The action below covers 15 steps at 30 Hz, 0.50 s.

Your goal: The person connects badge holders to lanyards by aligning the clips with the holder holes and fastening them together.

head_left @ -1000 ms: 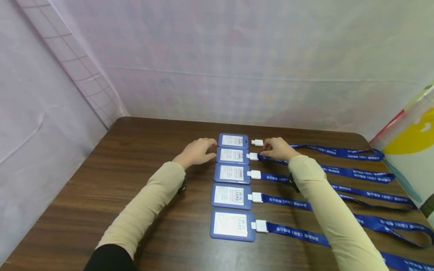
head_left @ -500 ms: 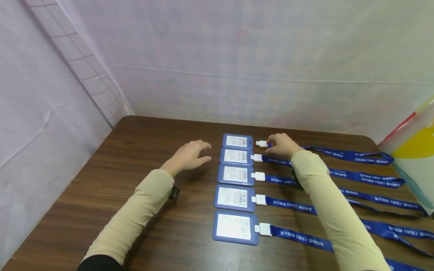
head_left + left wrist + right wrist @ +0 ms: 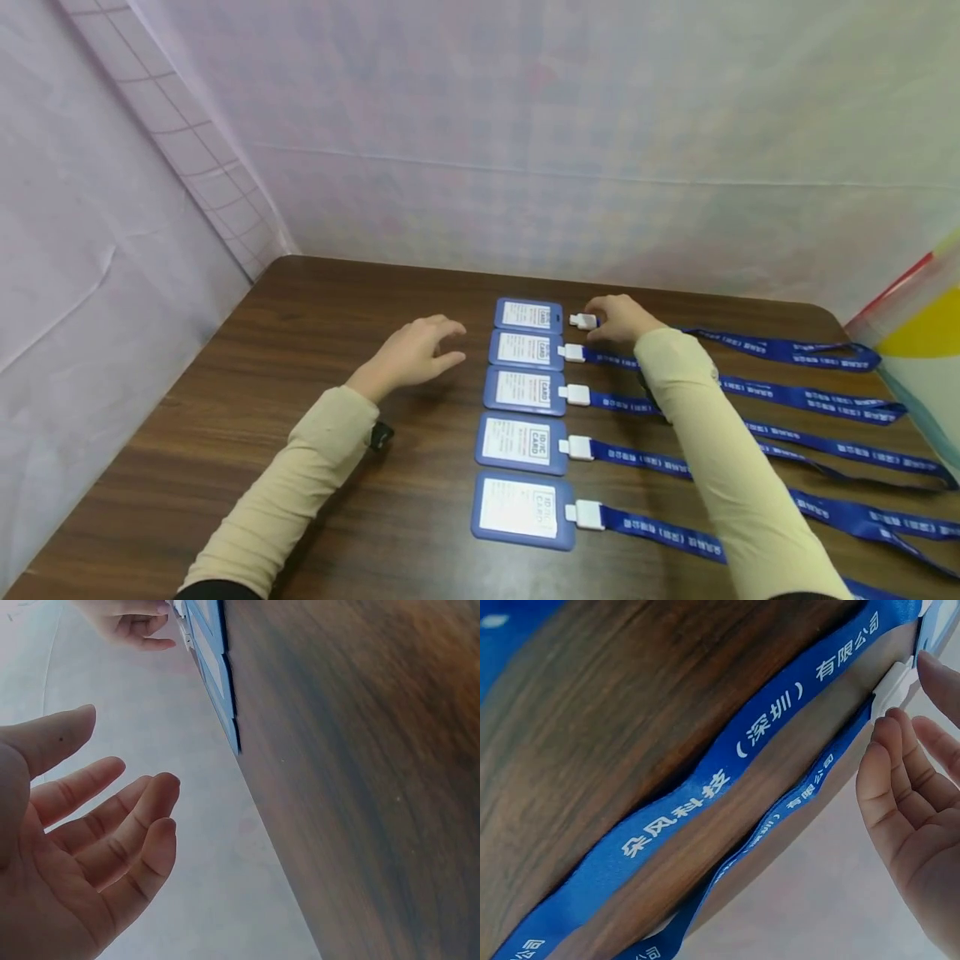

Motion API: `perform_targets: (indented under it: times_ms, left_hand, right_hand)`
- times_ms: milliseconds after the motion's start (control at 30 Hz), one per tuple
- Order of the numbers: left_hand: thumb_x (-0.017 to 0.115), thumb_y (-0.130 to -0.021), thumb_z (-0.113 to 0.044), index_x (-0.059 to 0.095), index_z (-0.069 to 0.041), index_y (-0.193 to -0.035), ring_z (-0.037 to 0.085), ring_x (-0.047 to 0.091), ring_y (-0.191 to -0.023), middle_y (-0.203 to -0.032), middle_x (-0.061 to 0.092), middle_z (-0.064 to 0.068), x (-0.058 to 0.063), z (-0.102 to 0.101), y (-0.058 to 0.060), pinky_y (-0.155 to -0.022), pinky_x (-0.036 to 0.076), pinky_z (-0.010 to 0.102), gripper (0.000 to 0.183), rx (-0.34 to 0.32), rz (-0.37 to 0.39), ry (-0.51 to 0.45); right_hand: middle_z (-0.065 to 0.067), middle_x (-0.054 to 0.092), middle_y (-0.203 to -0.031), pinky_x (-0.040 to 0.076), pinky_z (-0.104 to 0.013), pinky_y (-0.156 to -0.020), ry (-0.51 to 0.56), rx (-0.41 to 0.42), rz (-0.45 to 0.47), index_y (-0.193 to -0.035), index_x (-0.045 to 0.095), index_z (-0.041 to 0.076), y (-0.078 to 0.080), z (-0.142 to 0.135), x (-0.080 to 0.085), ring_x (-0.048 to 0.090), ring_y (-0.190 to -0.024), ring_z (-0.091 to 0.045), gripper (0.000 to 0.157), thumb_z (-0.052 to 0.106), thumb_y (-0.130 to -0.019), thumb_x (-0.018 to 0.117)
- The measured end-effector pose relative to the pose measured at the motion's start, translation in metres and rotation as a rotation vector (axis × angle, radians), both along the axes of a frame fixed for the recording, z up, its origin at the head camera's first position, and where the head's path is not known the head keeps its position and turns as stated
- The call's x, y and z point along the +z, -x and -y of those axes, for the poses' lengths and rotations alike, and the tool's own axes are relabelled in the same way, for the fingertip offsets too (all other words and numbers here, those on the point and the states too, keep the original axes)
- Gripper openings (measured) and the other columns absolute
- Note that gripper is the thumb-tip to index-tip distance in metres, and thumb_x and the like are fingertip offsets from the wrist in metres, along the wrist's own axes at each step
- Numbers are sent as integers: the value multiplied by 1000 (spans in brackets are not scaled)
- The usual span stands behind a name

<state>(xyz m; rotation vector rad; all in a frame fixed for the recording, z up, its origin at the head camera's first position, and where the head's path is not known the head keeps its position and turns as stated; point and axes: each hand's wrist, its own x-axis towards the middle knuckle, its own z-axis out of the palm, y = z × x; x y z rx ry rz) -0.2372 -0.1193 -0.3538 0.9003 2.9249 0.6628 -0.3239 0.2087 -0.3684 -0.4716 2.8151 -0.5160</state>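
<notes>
Five-card row aside, the farthest blue ID badge holder (image 3: 528, 316) lies flat at the back, its slot facing right. A white lanyard clip (image 3: 582, 322) sits just right of that slot, apart from it. My right hand (image 3: 621, 318) is at this clip, thumb and fingertips on either side of it. In the right wrist view a gap shows between the thumb (image 3: 939, 684) and the bent fingers, with the white clip (image 3: 891, 688) beyond them. My left hand (image 3: 412, 353) hovers left of the holders, fingers loosely bent and thumb apart, holding nothing.
Several more badge holders (image 3: 522, 448) line up toward me, each with a white clip (image 3: 588, 514) at its right end. Blue printed lanyards (image 3: 813, 397) stretch rightward, partly under my right arm. White cloth (image 3: 525, 142) hangs behind the brown wooden table (image 3: 337, 300).
My left hand has drawn back leftward from the badge holders. My right hand has shifted slightly left, closer to the farthest clip. The view has shifted a little.
</notes>
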Motion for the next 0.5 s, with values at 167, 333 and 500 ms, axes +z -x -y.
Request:
perform_targets:
  times_ms: [167,333,500]
  left_hand:
    - [59,-89,-23,54,-1,-120,26,59,-87,-116,57,15,-1,0,0,-81,47,40,39,-8,-9,1]
    - [59,-88,-24,54,-2,-120,27,60,-85,-117,57,15,-1,2,0,-78,48,39,39,-7,1,-11]
    - [59,-89,-23,54,-1,-121,26,60,-85,-116,57,15,2,4,-1,-77,48,38,39,-5,9,7]
  right_hand:
    - [-25,54,-117,40,-50,-90,-38,-2,-2,-120,52,-7,4,1,-3,51,-106,-37,47,12,-80,68]
    - [-26,54,-117,41,-49,-89,-63,0,-19,-120,52,-7,5,1,-9,51,-105,-37,46,12,-81,67]
    - [-25,58,-112,41,-48,-89,-62,40,-71,-114,56,-7,6,1,-14,53,-103,-37,39,15,-83,65]
